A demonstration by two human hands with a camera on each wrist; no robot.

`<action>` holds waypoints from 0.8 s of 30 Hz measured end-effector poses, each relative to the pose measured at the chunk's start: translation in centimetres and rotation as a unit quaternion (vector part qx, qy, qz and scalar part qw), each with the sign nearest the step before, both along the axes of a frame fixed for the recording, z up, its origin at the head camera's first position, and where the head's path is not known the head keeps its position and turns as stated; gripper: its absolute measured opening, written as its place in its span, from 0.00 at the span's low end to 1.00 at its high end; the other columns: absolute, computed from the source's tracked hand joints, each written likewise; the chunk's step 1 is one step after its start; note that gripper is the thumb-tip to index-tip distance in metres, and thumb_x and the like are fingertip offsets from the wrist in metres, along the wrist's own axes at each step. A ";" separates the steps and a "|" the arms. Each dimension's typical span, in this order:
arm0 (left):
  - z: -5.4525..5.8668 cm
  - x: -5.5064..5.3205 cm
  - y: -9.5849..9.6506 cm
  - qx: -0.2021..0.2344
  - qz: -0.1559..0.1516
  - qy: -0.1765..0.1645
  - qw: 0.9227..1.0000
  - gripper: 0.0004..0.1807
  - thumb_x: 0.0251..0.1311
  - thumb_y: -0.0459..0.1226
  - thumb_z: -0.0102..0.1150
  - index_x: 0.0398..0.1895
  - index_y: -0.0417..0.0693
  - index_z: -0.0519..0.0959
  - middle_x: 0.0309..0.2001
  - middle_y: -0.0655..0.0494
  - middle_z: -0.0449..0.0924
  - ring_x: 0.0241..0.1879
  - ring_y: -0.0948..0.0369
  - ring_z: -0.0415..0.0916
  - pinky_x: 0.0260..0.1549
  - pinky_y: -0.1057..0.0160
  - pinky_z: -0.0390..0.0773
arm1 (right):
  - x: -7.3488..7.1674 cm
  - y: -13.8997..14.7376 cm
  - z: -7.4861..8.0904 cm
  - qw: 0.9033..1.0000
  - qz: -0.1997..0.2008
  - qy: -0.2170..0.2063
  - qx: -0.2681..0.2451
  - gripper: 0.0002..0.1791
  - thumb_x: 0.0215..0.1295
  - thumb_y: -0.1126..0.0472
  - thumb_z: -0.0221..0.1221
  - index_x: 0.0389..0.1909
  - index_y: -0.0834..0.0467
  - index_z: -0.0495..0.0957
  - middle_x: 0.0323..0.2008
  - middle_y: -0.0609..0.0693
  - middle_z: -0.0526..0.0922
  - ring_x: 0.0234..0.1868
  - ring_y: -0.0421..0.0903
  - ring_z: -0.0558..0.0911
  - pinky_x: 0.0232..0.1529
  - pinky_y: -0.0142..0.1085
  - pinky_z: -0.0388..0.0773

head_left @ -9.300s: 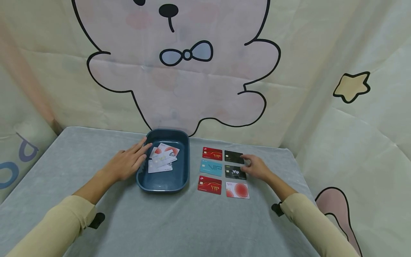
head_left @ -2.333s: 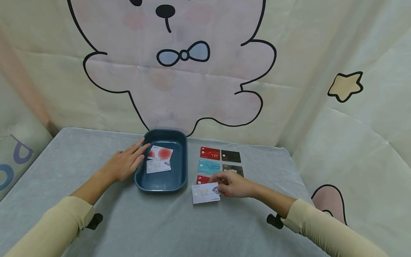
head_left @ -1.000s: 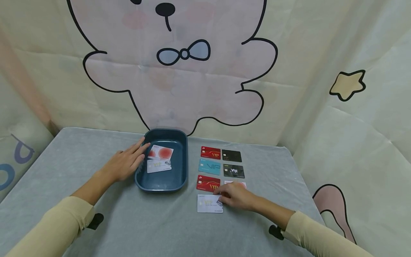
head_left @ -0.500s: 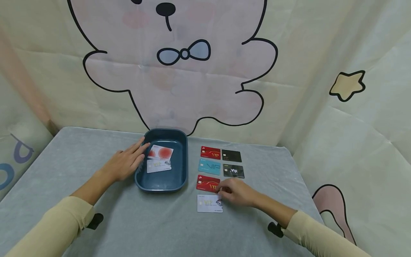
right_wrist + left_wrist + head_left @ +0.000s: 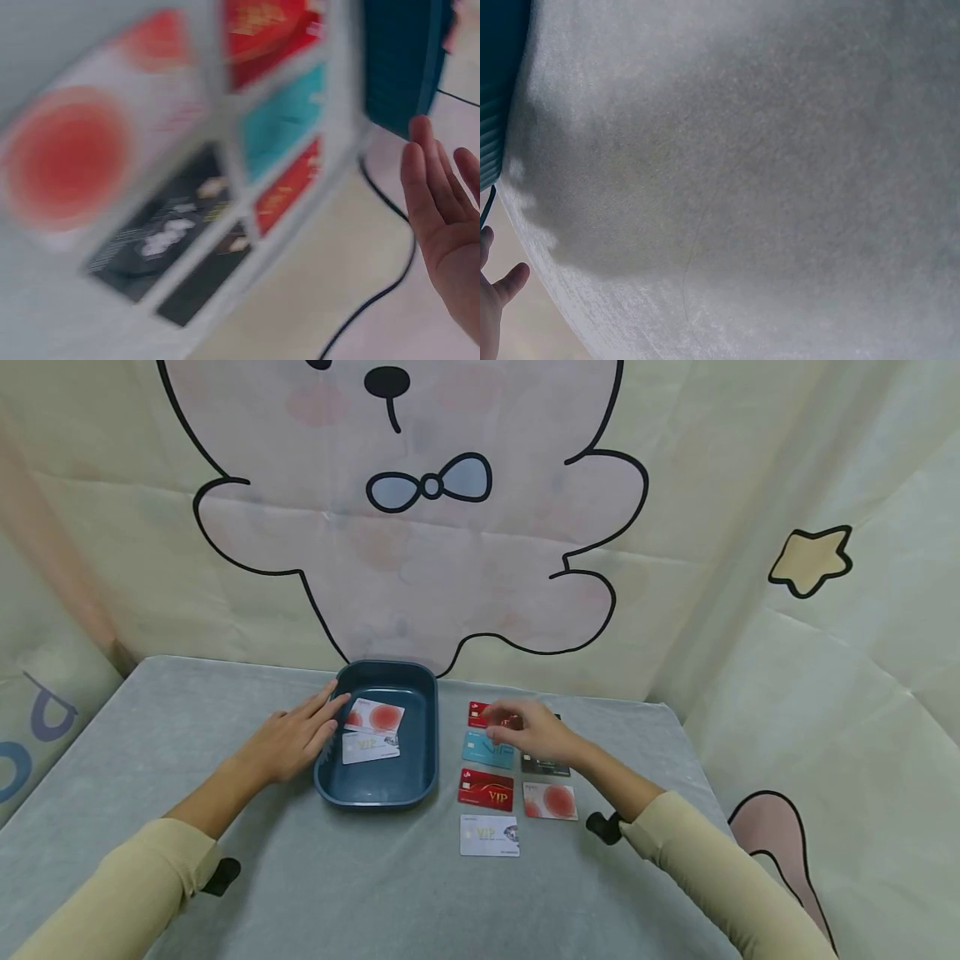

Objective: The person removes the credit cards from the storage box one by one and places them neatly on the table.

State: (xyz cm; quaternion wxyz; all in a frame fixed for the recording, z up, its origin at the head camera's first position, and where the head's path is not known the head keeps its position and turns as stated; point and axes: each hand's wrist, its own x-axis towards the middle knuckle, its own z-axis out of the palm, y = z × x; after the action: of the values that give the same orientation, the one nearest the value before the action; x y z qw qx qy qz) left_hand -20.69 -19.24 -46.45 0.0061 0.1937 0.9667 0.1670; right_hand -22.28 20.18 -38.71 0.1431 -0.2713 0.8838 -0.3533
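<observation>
My left hand (image 5: 296, 743) lies with straight fingers against the left rim of a dark blue tray (image 5: 386, 792). Inside the tray are a white card with red circles (image 5: 382, 717) and a white VIP card (image 5: 367, 749). Above the card rows hovers my right hand (image 5: 536, 731), fingers loosely bent and holding nothing. It partly covers the upper red VIP card (image 5: 477, 714), a blue VIP card (image 5: 480, 749) and two black cards (image 5: 165, 238). Nearer me lie another red VIP card (image 5: 484, 788), a second red-circle card (image 5: 550, 801) and a white VIP card (image 5: 487, 836).
A grey cloth (image 5: 375, 885) covers the table. Printed curtains (image 5: 697, 593) hang behind and at both sides, right up to the table's far edge. A dark cable (image 5: 375, 296) shows past the table in the right wrist view.
Over these seconds the tray's cards became fewer, and my right hand laid a white VIP card below the lower red one. It has since let go and moved up and away. My left hand stayed.
</observation>
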 end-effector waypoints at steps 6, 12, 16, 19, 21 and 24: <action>0.1 0.1 0.0 0.001 0.001 -0.002 1.000 0.30 0.77 0.47 0.38 0.79 0.50 0.55 0.79 0.45 0.44 0.74 0.40 0.53 0.58 0.28 0.62 | -2.0 -3.3 1.3 1.000 0.009 -0.020 -0.019 0.22 0.71 0.56 0.60 0.62 0.58 0.75 0.55 0.56 0.81 0.54 0.48 0.80 0.58 0.44 0.77; 0.3 0.1 0.0 -0.004 -0.005 -0.005 1.000 0.30 0.77 0.47 0.37 0.79 0.49 0.54 0.80 0.44 0.43 0.74 0.40 0.52 0.58 0.27 0.62 | -3.1 -5.8 1.4 0.998 0.008 -0.047 -0.033 0.25 0.72 0.56 0.59 0.67 0.59 0.72 0.56 0.56 0.81 0.47 0.46 0.85 0.53 0.40 0.80; 0.3 0.0 0.0 -0.006 -0.007 -0.006 1.000 0.31 0.77 0.48 0.37 0.79 0.49 0.54 0.80 0.44 0.42 0.74 0.40 0.52 0.58 0.27 0.61 | -3.9 -7.0 1.3 0.996 -0.006 -0.075 -0.052 0.26 0.73 0.54 0.58 0.68 0.60 0.70 0.57 0.56 0.80 0.48 0.48 0.86 0.51 0.38 0.81; 0.3 0.0 0.0 -0.006 -0.007 -0.007 1.000 0.31 0.77 0.48 0.37 0.79 0.50 0.54 0.80 0.44 0.42 0.74 0.39 0.52 0.58 0.27 0.61 | -4.6 -7.8 1.1 0.992 -0.012 -0.105 -0.070 0.28 0.73 0.55 0.58 0.68 0.63 0.69 0.56 0.58 0.79 0.49 0.51 0.86 0.52 0.41 0.81; 0.3 0.1 0.0 -0.006 -0.007 -0.008 1.000 0.31 0.77 0.48 0.37 0.79 0.50 0.54 0.80 0.44 0.42 0.74 0.39 0.52 0.58 0.27 0.61 | -4.7 -8.4 1.1 0.989 -0.020 -0.128 -0.074 0.28 0.73 0.55 0.58 0.69 0.64 0.68 0.56 0.60 0.79 0.50 0.53 0.86 0.53 0.44 0.80; 0.3 0.1 0.0 -0.006 -0.006 -0.009 1.000 0.31 0.78 0.48 0.37 0.79 0.50 0.54 0.80 0.44 0.42 0.74 0.39 0.52 0.58 0.27 0.61 | -5.0 -9.3 0.8 0.983 -0.033 -0.164 -0.071 0.29 0.73 0.55 0.58 0.69 0.64 0.67 0.56 0.61 0.79 0.51 0.54 0.85 0.55 0.47 0.79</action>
State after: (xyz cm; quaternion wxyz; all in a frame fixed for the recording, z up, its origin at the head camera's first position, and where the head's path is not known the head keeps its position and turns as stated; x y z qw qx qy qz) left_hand -20.61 -19.28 -46.16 0.0167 0.1982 0.9664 0.1627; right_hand -27.25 10.90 -37.93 0.2547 -0.1904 0.8293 -0.4596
